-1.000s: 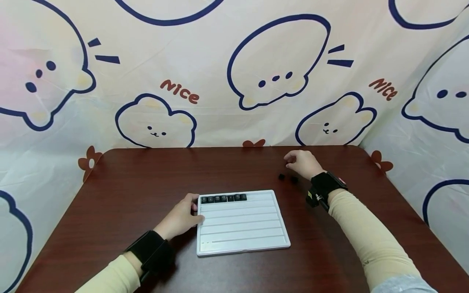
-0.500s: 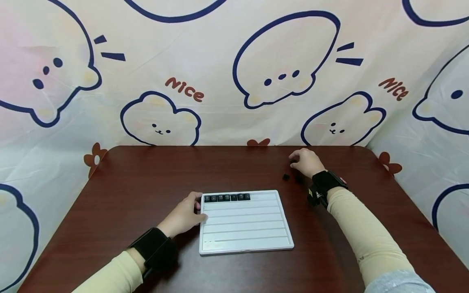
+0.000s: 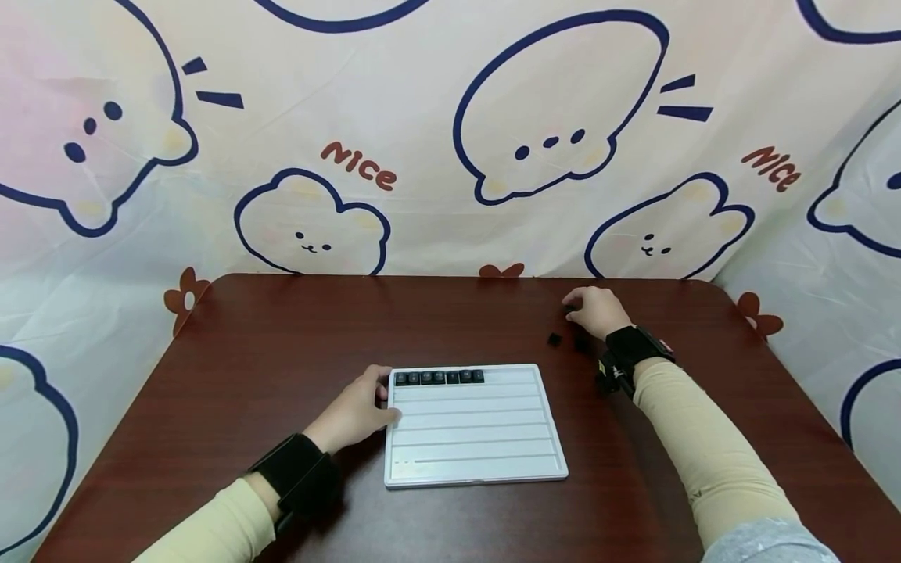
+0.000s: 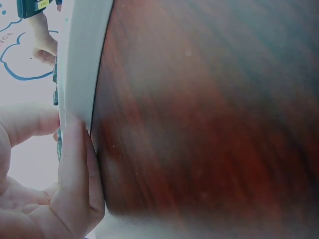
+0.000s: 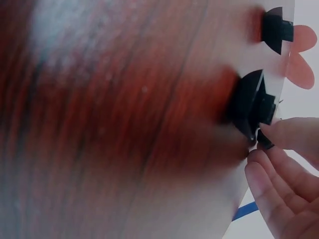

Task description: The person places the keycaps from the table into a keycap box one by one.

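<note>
A white tray (image 3: 475, 438) with raised ridges lies on the table. Along its top row sits a line of several black keycaps (image 3: 439, 378) toward the left side. My left hand (image 3: 355, 410) grips the tray's left edge, thumb on top and fingers at the side; in the left wrist view the thumb and fingers (image 4: 75, 164) meet at that pale rim. Far right on the table, my right hand (image 3: 598, 311) pinches a small black keycap (image 5: 265, 140) between thumb and fingertips, mostly hidden by them. Two more loose keycaps lie close by, one larger in the right wrist view (image 5: 249, 104) and one farther off.
The dark brown wooden table (image 3: 317, 328) reaches back to a cartoon-printed cloth (image 3: 422, 102) hanging behind and at the sides. Black straps with devices (image 3: 633, 352) are worn on both wrists.
The right hand's fingers have come down and closed around a keycap near the table's back. My left hand stays on the tray. The whole head view has shifted slightly.
</note>
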`<state>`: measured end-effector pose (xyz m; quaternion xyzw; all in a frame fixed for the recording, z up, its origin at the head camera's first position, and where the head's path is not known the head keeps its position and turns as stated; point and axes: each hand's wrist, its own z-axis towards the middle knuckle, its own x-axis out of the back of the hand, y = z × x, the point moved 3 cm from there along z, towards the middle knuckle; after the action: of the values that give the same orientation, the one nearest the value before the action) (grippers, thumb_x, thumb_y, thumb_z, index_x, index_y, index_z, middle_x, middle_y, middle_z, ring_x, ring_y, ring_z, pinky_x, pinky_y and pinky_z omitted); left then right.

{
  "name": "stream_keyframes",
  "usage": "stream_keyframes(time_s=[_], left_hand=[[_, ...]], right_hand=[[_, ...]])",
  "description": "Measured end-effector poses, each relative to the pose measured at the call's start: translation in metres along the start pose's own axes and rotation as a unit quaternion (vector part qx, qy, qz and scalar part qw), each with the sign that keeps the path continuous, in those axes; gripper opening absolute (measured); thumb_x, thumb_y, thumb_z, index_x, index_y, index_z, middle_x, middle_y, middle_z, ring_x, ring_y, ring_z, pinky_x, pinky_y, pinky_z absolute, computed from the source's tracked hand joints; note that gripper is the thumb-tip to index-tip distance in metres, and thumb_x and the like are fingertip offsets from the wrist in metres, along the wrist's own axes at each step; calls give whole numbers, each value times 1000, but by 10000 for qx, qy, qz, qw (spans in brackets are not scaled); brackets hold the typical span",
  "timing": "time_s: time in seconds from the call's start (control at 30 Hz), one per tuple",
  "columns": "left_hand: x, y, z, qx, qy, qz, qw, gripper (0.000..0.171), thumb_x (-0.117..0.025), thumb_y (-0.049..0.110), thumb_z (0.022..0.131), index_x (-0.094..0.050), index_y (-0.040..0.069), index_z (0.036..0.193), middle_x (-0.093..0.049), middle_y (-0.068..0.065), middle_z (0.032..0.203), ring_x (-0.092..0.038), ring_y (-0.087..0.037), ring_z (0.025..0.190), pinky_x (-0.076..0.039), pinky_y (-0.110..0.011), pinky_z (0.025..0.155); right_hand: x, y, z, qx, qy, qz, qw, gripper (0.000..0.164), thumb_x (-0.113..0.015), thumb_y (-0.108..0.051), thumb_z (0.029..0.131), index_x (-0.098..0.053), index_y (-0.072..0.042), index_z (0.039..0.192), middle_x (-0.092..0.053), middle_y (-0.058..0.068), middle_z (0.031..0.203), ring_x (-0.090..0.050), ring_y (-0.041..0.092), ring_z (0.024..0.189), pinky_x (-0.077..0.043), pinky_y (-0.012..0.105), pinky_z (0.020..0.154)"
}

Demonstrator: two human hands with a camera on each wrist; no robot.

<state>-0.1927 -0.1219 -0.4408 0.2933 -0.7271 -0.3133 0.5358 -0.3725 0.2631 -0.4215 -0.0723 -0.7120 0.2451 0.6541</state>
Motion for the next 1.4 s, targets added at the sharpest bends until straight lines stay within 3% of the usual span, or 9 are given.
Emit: stream_keyframes(time_s=[0.33,0.53,0.87,1.17,1.4], left_hand=[[-1,0,1,40,-15,56,10000,69,-76,3,90,-41,-7,148,-54,-10,101,-50,-19,74,-44,-32,66],[1,3,0,22,22,106,9999,68,-76,3,90,-42,-7,147,-55,-10,102,-51,-19,75,-44,-32,67],[0,2,1,69,50,155,9998,68,-77,3,89,-42,-6,147,-56,-11,102,-51,-19,76,-44,-32,67],[-2,0,1,56,18,177,9998,68,-77,4,90,-42,-6,148,-56,-11,103,-52,-20,78,-45,-32,68],[-2,-2,1,58,2,127,9999,68,-76,4,90,-42,-5,148,-55,-11,103,-51,-19,76,-44,-32,66]], right_hand=[[-1,-6,-6,136,-9,-131,9998,29,-66,1,95,-69,8,123,-61,31,127,-58,45,114,-46,57,96],[-4,-3,-12,323,138,-165,9992,27,-70,2,92,-73,7,118,-65,28,118,-61,41,106,-48,55,91],[-3,-8,-24,364,136,98,9992,28,-69,2,93,-72,5,121,-64,26,119,-60,38,105,-50,53,90],[-4,-10,-37,366,66,294,9989,29,-68,0,95,-71,4,124,-65,19,113,-58,30,94,-51,40,78],[-9,-16,-43,482,1,422,9979,29,-70,1,93,-73,2,122,-66,17,113,-60,28,95,-52,38,78]])
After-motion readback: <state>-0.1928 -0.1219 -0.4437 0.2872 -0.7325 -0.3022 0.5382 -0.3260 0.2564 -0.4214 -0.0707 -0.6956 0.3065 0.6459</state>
